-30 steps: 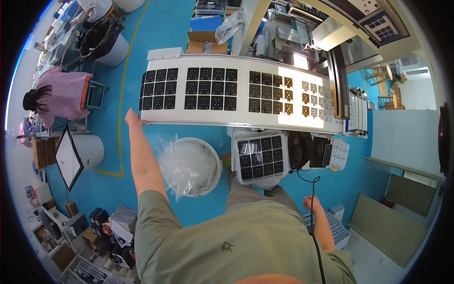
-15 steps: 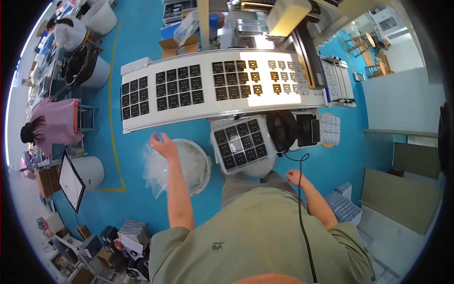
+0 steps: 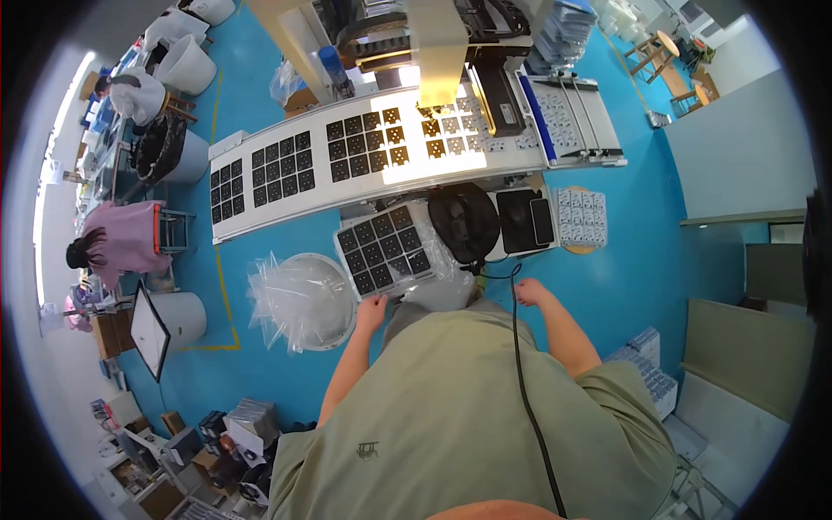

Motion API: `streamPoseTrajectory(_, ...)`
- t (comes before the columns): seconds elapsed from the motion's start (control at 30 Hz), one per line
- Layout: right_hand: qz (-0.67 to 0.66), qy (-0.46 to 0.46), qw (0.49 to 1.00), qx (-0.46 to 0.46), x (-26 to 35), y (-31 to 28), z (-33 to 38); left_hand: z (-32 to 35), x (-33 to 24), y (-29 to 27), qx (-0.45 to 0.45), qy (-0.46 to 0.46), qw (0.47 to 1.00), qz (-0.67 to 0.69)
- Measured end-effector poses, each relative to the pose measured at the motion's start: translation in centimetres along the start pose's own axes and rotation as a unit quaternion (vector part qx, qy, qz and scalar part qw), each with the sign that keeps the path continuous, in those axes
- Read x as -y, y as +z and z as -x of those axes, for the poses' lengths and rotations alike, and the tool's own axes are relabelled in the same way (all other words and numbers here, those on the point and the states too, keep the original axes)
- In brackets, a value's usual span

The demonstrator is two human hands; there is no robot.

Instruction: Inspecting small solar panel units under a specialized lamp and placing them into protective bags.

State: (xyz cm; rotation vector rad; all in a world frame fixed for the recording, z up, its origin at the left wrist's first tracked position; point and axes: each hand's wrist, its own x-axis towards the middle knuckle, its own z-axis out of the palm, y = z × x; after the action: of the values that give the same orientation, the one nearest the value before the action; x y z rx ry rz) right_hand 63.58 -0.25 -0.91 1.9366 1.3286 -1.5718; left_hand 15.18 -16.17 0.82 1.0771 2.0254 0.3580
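My left hand (image 3: 373,311) is closed at the near left corner of a tray of black square pieces (image 3: 382,248), its fingertips pinched on the edge. The tray lies tilted on clear plastic wrapping (image 3: 442,276) in front of my lap. My right hand (image 3: 529,292) hovers to the right of my lap with its fingers curled; whatever may be in them is hidden. A black cable (image 3: 521,355) hangs in front of its fingertips.
A long white conveyor (image 3: 322,186) carries several groups of black pieces beneath a lit machine head (image 3: 438,61). A bin lined with clear plastic (image 3: 321,299) stands at my left. A black bag-like item (image 3: 464,224), a phone (image 3: 542,222) and a white patterned sheet (image 3: 581,217) lie at the right.
My left hand has come from above the plastic-lined bin rightward to the tray's near corner, its fingers closing. My view has shifted right. My right hand stays curled beside my lap.
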Motion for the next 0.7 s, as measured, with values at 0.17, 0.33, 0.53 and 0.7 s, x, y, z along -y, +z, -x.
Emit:
streamPoseTrajectory(0.17,-0.044,0.018,0.999,0.008,-3.5,-1.1,-1.2,4.5,7.0,-0.5,0.179,-0.221,0.956,-0.075)
streamPoseTrajectory(0.33,-0.046,-0.009,0.999,0.025,-2.5,1.3,-2.0,6.8,6.4,-0.9,0.077,-0.162,0.982,-0.063)
streamPoseTrajectory(0.53,0.074,-0.201,0.976,-0.038,-1.4,4.4,-3.7,4.1,1.8,0.4,0.117,-0.059,0.986,-0.106)
streamPoseTrajectory(0.7,-0.063,-0.054,0.996,-0.012,-1.9,3.9,-4.1,0.1,-4.0,-0.1,0.124,0.032,0.984,-0.127)
